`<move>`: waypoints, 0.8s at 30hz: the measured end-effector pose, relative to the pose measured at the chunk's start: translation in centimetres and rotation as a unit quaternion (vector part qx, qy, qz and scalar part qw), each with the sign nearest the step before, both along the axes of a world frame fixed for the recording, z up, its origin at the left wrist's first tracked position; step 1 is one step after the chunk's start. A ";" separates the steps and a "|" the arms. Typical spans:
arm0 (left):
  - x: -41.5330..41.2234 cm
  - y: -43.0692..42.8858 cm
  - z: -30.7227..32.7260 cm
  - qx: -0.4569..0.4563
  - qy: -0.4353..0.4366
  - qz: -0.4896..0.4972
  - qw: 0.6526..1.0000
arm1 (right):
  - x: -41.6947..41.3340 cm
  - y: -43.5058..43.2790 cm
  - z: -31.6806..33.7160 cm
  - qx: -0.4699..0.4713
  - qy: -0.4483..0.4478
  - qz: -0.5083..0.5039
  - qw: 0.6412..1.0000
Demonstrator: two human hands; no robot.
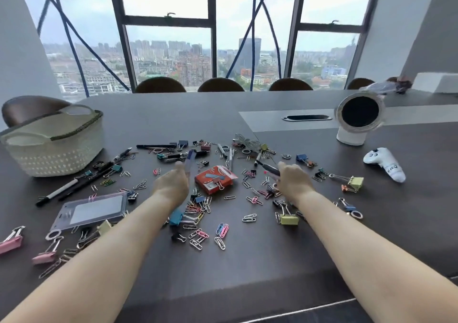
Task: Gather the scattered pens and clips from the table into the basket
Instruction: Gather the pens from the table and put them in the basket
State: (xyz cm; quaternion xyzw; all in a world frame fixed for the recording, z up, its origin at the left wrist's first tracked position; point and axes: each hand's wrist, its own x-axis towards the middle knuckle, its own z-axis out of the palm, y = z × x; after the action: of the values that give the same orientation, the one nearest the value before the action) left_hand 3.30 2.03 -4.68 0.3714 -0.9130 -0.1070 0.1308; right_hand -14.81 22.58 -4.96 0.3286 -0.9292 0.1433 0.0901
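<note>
On the table (247, 285), pens (156, 146) and clips (288, 219) lie scattered beside the basket (53, 144). The left hand (171, 184) pinches a blurred blue pen (190, 158); the right hand (295, 180) grips a dark pen (271, 169). Expect light, stiff, slick barrels: hold mid-barrel.

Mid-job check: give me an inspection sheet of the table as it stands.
Surface: dark table, strewn across its middle.
Job's things: basket at left; black pens beside it; clips scattered widely.
Clutter: red clip box, badge holder, white controller, round fan.
Grippers: left hand holds a blurred blue pen; right hand holds a dark pen.
Cables: clear coiled cord beyond the box.
Surroundings: chairs, windows onto a city.
</note>
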 end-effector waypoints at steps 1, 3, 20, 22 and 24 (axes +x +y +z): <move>-0.5 0.2 0.2 0.015 0.028 -0.016 0.999 | -0.1 0.6 0.1 -0.002 0.004 0.009 1.000; -2.2 0.5 0.8 0.072 0.070 -0.039 0.994 | -0.6 1.5 0.3 -0.009 -0.010 0.008 1.000; -18.0 -1.1 1.5 0.053 -0.103 -0.029 0.993 | -9.6 -7.2 0.9 -0.018 -0.109 -0.019 0.994; -18.8 -1.6 1.0 0.045 -0.131 -0.027 0.990 | -10.0 -9.0 0.7 -0.017 -0.123 -0.036 0.992; -19.2 -2.0 0.7 0.034 -0.138 -0.037 0.989 | -10.4 -10.0 0.6 0.000 -0.147 -0.060 0.987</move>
State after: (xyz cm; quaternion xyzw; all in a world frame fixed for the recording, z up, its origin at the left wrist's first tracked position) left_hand -15.85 -0.01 -3.94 0.3525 -0.9313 -0.0904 -0.0133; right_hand -25.20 12.62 -4.35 0.2480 -0.9503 0.1843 -0.0386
